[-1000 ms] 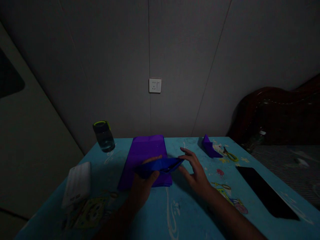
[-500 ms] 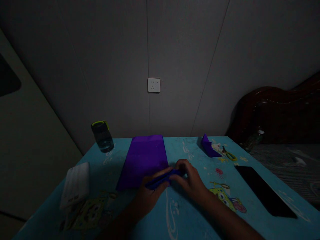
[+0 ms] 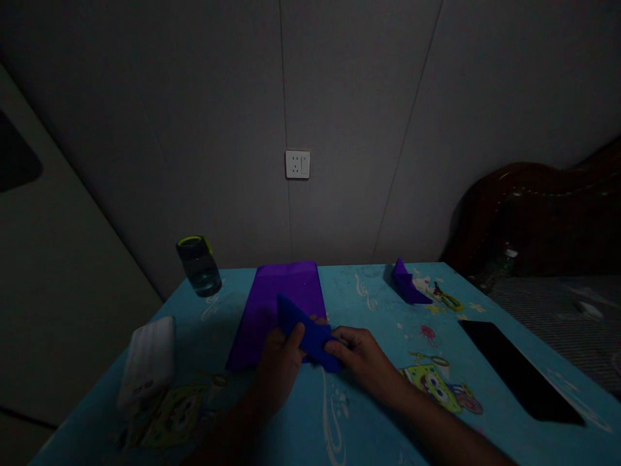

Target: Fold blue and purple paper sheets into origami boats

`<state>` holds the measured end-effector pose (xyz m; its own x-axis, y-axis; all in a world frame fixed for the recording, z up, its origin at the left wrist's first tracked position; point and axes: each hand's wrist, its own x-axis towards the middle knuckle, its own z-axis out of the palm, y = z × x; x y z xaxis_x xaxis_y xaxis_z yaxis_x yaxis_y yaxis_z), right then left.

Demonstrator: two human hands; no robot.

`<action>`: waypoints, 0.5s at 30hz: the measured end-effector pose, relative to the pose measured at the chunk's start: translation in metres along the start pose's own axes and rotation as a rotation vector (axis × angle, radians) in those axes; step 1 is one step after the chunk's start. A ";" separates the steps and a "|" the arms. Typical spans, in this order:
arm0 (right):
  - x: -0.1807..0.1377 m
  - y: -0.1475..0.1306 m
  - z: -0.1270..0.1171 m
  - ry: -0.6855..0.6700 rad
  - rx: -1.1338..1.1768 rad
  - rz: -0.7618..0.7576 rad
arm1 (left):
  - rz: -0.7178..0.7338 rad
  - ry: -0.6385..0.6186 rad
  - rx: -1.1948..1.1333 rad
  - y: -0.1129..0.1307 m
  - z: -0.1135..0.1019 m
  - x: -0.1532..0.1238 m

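We hold the blue paper [image 3: 310, 338] in both hands, in front of us near the middle of the table [image 3: 315, 433]. Our left hand [image 3: 281, 359] pinches its left part, thumb on the near face and fingers behind. Our right hand [image 3: 361, 356] is closed on the right end, thumb on the near side and fingers curled in. The paper tilts, its left corner up and its right end down toward the cloth.

Just behind it lies the purple paper [image 3: 279, 288], flat; our left hand and the blue paper cover part of its near edge, so it is the thing most in our way. Beyond our right hand, near the far edge, sits a folded purple boat [image 3: 409, 288], with yellow-handled scissors [image 3: 450, 301] just beside it on the right. A black sheet [image 3: 519, 369] lies slantwise along the right edge, well apart from our fingers.

On our left, a white block [image 3: 149, 356] rests near the table's side, and a bottle [image 3: 200, 268] with a lime-rimmed top stands farther back. A socket [image 3: 297, 164] is set in the wall [image 3: 349, 97] ahead. Past the table on the right, before a dark headboard [image 3: 538, 213], there seems to be a clear bottle [image 3: 501, 268], though it is dim there.
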<state>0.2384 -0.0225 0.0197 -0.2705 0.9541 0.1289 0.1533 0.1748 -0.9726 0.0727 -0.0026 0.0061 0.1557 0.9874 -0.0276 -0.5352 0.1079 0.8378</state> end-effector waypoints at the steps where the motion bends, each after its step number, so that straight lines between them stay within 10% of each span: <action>1: 0.000 -0.002 0.000 -0.078 0.036 0.019 | 0.016 0.017 -0.054 0.001 0.000 0.001; 9: -0.005 -0.006 0.004 -0.432 0.169 0.104 | -0.006 0.205 -0.368 0.010 0.007 0.002; 15: -0.004 0.006 0.015 -0.245 0.057 0.036 | 0.039 0.170 -0.331 0.011 0.008 0.000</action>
<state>0.2258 -0.0286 0.0108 -0.4892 0.8707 0.0504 0.1147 0.1215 -0.9859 0.0738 -0.0024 0.0195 0.0043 0.9937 -0.1124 -0.7819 0.0734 0.6190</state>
